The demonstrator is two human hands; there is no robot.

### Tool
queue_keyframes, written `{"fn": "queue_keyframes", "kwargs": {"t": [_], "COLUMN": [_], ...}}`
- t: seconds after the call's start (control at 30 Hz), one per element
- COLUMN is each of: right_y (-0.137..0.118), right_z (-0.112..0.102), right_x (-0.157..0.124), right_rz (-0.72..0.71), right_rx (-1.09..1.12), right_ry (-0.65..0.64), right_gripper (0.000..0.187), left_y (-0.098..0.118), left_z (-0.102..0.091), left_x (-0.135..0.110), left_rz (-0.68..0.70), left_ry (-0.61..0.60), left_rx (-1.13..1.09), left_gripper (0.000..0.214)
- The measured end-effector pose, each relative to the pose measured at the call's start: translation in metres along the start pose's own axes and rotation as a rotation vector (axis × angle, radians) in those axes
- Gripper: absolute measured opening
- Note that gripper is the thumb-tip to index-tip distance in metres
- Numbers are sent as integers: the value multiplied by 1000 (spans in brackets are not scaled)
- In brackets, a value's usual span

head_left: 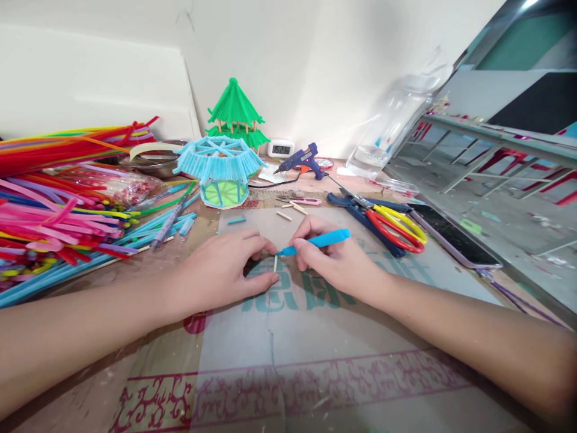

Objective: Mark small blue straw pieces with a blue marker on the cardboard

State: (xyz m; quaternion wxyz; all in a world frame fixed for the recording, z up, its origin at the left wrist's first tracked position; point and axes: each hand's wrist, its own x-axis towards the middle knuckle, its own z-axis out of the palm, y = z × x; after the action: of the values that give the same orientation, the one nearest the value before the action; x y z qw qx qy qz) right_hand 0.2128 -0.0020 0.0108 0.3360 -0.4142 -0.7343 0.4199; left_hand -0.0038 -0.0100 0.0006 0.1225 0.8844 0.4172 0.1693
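My left hand point(228, 269) rests on the cardboard work surface point(315, 361) and pinches a short wooden stick point(275, 263) upright between thumb and forefinger. My right hand point(336, 260) is closed round a blue pen-like tool point(318, 241), whose tip touches the top of that stick. Both hands meet at the centre of the table. A blue pipe-cleaner pavilion roof on a green base point(219, 170) stands just beyond them, with a green pavilion model point(234, 114) behind it.
Heaps of coloured pipe cleaners point(58, 198) fill the left side. A blue glue gun point(301, 160), scissors with red and yellow handles point(394, 225), blue pliers point(360, 211), a phone point(455, 240), loose sticks point(288, 210) and a small clock point(280, 148) lie around. A clear bottle point(387, 129) leans at right.
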Motion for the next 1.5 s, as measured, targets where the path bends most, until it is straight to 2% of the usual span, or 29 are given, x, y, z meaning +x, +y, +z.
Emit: {"fn": "queue_keyframes", "kwargs": {"t": [0.8,1.03,1.13,1.37,1.5], "right_y": [0,-1,0,1,0], "right_z": [-1,-3,-4,-1,-1], "right_x": [-1,-3,-4,-1,-1], "right_rz": [-21,-9,-49,-38,-22], "right_rx": [-9,-23,-12,-54,-47], "right_ry": [-45,-105,-142,-41,-34], "right_gripper": [11,11,10,11,11], "left_y": [1,1,1,0,0], "left_z": [-2,-1,-1,-1,-1], "left_x": [2,1,1,1,1], "left_rz": [-33,-33,-22,-17,-18], "left_ry": [-22,-19,-20,-12,-13], "left_rx": [-11,-1,6,-3,-4], "left_gripper": [29,32,32,30,30]}}
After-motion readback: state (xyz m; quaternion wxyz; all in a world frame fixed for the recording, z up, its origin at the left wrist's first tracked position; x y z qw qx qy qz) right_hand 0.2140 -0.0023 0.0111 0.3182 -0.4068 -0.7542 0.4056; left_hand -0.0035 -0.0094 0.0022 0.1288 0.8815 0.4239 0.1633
